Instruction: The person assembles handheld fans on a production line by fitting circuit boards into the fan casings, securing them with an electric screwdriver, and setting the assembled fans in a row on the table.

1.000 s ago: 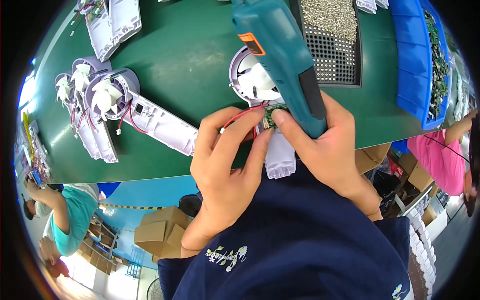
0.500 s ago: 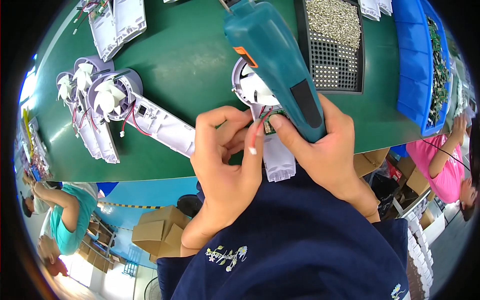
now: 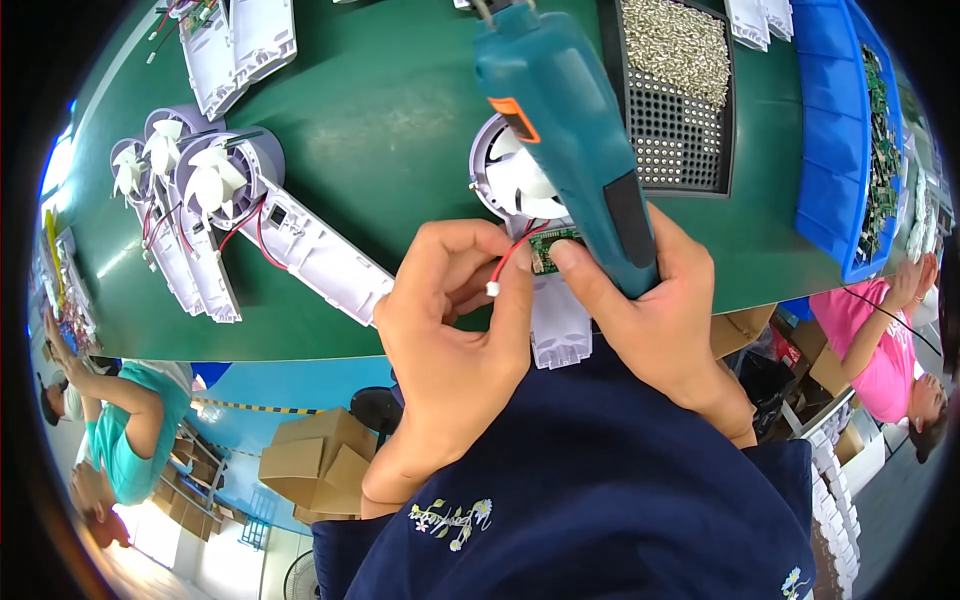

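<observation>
In front of me lies a pale lilac fan housing (image 3: 562, 325) with a white fan blade (image 3: 518, 180) in its round end. A small green circuit board (image 3: 546, 250) rests in its handle part. My left hand (image 3: 450, 320) is closed at the left edge of the housing, thumb and index finger beside the board. Past these fingertips runs a red wire (image 3: 508, 256) ending in a white connector (image 3: 492, 288). My right hand (image 3: 660, 310) wraps round a teal electric screwdriver (image 3: 570, 120), its thumb on the board's right side. The tool's tip points away, above the housing.
Several fan housings (image 3: 330, 255) with wires lie to the left, and more white shells (image 3: 240, 50) at the far left. A black tray (image 3: 690, 150) of small metal parts and a blue bin (image 3: 830, 130) of circuit boards stand right. Co-workers (image 3: 875, 350) sit at both sides.
The wire's connector has swung left, and more of the circuit board shows between my thumbs. The screwdriver and right hand have shifted slightly right.
</observation>
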### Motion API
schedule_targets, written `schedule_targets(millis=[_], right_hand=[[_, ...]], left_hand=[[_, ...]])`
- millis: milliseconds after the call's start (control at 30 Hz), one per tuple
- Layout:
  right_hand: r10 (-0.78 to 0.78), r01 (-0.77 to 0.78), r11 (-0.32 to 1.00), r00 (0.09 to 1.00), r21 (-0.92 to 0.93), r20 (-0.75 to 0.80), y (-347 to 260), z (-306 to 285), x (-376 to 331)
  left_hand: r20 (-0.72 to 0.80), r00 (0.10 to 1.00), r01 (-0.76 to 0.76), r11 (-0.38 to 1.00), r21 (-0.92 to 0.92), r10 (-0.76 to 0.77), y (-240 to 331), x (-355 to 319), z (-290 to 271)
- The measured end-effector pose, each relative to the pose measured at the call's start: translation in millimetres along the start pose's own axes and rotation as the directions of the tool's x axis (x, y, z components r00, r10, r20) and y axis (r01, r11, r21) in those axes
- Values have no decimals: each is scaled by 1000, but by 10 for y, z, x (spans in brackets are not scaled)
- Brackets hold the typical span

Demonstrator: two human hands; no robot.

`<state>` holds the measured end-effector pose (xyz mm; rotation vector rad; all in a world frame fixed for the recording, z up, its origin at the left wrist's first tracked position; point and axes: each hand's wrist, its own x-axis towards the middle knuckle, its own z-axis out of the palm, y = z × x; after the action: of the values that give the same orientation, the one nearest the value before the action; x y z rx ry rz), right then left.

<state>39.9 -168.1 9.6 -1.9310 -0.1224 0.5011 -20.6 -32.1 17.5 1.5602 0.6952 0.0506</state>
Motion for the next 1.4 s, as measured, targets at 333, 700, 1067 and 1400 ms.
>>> schedule_targets(millis=[333, 700, 1067, 1400], right_hand=[[43, -42, 999, 999, -12, 6, -27, 1, 12], [17, -19, 994, 1000, -108, -20, -74, 32, -39], [-34, 23, 996, 992, -87, -125, -14, 96, -63], [13, -8, 999, 986, 31, -169, 3, 166, -66]], left_hand=[[3, 999, 41, 998, -55, -41, 15, 13, 17], [7, 997, -73, 995, 62, 72, -36, -27, 59], [-1, 997, -80, 994, 76, 81, -35, 3, 103], [105, 980, -172, 985, 11, 170, -136, -68, 8]])
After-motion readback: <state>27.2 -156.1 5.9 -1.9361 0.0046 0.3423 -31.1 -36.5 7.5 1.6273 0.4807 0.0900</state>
